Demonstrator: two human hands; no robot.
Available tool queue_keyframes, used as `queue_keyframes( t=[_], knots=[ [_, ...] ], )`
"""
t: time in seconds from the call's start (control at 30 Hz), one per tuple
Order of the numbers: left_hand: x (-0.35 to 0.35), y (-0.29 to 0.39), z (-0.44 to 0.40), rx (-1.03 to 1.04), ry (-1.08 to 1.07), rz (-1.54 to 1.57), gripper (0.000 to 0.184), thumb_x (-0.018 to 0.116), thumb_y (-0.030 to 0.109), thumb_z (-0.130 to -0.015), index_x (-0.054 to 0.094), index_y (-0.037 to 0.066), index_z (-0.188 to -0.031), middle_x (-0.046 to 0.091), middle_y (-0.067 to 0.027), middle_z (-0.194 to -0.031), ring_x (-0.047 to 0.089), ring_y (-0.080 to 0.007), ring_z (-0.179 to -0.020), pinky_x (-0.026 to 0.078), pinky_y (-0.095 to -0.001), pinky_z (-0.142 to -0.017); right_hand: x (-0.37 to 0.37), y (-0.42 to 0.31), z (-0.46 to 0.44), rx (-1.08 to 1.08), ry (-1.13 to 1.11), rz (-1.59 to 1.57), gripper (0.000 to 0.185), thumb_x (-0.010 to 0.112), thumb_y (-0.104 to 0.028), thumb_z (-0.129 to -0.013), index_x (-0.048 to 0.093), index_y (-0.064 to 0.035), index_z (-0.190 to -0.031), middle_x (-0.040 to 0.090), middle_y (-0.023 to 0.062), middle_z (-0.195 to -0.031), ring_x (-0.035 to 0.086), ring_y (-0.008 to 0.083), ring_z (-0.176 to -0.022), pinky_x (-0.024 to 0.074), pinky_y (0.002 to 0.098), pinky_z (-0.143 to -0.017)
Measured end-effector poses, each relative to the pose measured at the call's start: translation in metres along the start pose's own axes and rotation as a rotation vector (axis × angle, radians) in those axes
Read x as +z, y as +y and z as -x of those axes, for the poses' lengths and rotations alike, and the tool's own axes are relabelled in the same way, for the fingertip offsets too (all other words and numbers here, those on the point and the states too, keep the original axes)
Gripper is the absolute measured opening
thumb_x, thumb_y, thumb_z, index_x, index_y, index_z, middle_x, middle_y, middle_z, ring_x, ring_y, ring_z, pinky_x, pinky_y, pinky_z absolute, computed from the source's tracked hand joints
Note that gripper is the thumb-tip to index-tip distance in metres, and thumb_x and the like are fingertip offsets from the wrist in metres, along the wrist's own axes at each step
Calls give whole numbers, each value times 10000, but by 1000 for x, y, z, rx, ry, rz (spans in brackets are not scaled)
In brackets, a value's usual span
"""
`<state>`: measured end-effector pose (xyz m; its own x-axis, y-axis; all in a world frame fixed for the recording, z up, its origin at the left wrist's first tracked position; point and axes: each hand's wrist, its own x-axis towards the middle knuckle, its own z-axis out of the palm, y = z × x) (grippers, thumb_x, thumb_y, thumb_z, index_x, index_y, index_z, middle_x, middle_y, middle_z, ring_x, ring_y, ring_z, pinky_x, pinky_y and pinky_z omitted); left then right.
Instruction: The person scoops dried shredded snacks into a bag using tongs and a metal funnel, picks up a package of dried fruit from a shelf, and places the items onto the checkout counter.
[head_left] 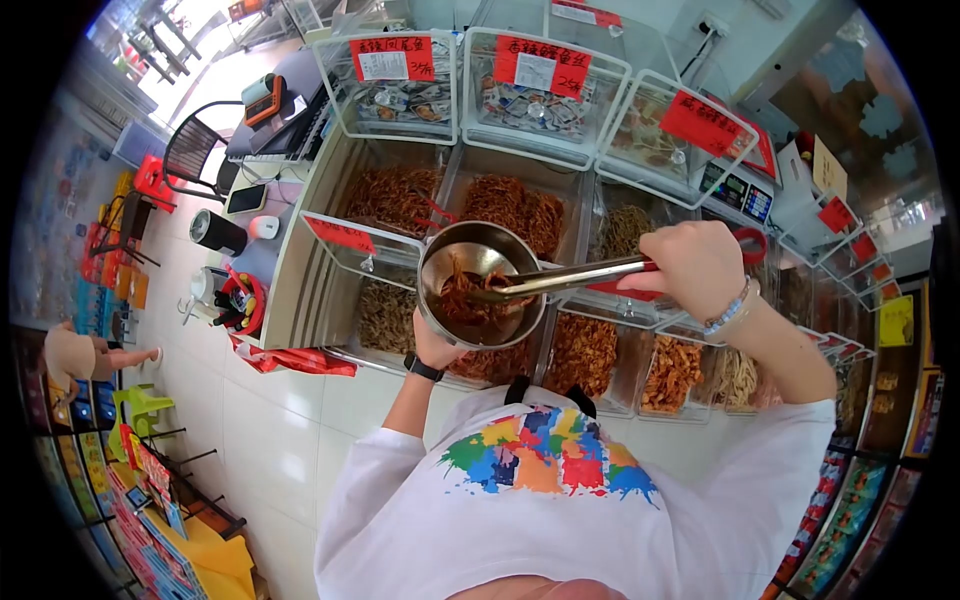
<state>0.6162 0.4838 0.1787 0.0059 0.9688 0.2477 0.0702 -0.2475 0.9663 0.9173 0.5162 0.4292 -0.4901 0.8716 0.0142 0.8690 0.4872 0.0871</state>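
Note:
My left hand [436, 346] supports a round metal bowl [482, 240] from its near side, with part of the fingers hidden beneath it. Reddish-brown dried strips [458, 293] lie inside the bowl. Metal tongs [585, 275] with red handle parts are gripped in my right hand [697, 266]. Their tips reach into the bowl and touch the strips. Under and around the bowl are clear bins of dried snacks, including a bin of similar red strips [515, 212] just behind it and a bin of orange-brown pieces [583, 358] to the near right.
Hinged clear lids with red price signs [405, 60] stand raised along the back bins. A weighing scale [738, 192] sits at the right. To the left, a counter holds a black cup [217, 233] and a red basket [240, 302]. Another person [75, 360] is at the far left.

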Motion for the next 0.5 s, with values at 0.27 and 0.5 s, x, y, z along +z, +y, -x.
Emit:
queue_keyframes(
  t=[0.27,0.5],
  knots=[
    [47,38,21,-135,-251,195,779,886,226,-559,539,12,-1222,618,-126,-1157,606,-222,-1050,472,-359,-909,5,-95,-13,-465,28,449,138,673,-218,-646,694,-82,-652,625,79,-609,630,240,-630,485,358,-547],
    [85,49,50,-505,-287,542,849,898,189,-540,501,-5,-1265,595,-128,-1223,586,-213,-1109,462,-371,-962,-39,-69,27,-495,-47,628,132,653,-174,-659,688,-57,-707,620,76,-663,593,227,-665,450,354,-592]
  ],
)
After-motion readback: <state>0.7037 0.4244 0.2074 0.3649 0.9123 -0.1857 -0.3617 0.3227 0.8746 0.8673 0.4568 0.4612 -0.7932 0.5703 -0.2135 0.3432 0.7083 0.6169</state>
